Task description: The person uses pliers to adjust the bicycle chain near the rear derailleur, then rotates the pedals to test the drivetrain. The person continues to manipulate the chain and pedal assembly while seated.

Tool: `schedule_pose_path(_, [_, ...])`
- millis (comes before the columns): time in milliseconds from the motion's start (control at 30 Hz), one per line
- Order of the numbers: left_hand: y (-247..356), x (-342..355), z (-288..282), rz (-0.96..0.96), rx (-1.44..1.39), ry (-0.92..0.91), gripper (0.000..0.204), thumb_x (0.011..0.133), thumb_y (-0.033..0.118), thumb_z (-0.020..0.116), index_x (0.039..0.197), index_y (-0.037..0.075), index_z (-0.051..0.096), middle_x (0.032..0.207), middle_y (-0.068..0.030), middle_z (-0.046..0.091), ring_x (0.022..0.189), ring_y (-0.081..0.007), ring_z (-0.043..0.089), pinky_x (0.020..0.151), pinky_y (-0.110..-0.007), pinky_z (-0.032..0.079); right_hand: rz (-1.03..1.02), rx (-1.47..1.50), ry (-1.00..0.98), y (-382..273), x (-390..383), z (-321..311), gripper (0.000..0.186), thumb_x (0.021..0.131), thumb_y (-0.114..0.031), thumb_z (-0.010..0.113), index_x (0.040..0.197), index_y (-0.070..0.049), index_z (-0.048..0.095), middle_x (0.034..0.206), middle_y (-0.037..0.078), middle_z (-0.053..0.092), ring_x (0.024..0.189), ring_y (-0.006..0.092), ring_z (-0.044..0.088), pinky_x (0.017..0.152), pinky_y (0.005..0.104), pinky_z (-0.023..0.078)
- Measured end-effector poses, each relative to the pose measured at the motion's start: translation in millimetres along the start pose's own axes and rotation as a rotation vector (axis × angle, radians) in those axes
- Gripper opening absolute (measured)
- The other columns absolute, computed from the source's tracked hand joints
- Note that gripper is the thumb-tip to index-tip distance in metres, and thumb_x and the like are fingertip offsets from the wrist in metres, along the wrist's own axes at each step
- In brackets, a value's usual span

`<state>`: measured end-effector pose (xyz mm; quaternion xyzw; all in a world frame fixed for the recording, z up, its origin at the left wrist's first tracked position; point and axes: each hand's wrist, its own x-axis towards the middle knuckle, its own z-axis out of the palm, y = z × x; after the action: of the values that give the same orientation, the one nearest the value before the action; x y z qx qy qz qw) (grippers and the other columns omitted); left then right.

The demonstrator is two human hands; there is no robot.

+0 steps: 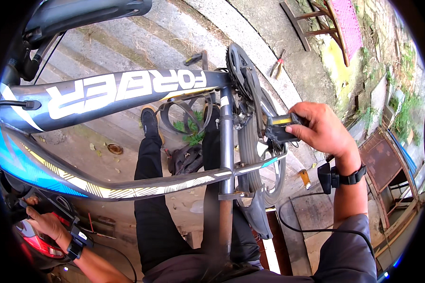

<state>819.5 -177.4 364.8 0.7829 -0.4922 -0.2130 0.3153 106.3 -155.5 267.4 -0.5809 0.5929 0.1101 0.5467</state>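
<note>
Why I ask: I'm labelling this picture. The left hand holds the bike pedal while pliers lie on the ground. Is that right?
Wrong hand: in the head view, the right hand holds the bike pedal while pliers lie on the ground.

The right hand (323,127) grips a bicycle pedal (282,129).
</note>
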Motion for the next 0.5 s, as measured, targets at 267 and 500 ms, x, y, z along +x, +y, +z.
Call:
schedule_pose_path(267, [-5,2,-2,0.032,0.0,-0.002,0.042,0.106,0.041,0.059,0.1,-0.001,0.058,0.096,-0.0051,0.056,0.093,-0.0181,0.05,0.093,-0.034,0.04,-0.473,-0.157,0.369,-40,116,-44,0.028,0.092,-0.025,0.076,0.106,-0.002,0.068,0.083,0.014,0.066,0.073,0.0269,0.066,0.067,0.0369,0.053])
schedule_pose_path(500, [-8,5,-9,0.012,-0.126,-0.053,0.037,0.106,0.036,0.06,0.102,-0.001,0.059,0.095,-0.0042,0.055,0.093,-0.0169,0.051,0.091,-0.033,0.043,-0.285,-0.259,0.553,9,236,-52,0.022,0.087,-0.017,0.07,0.106,-0.006,0.071,0.094,0.021,0.072,0.089,0.039,0.071,0.081,0.0451,0.056])
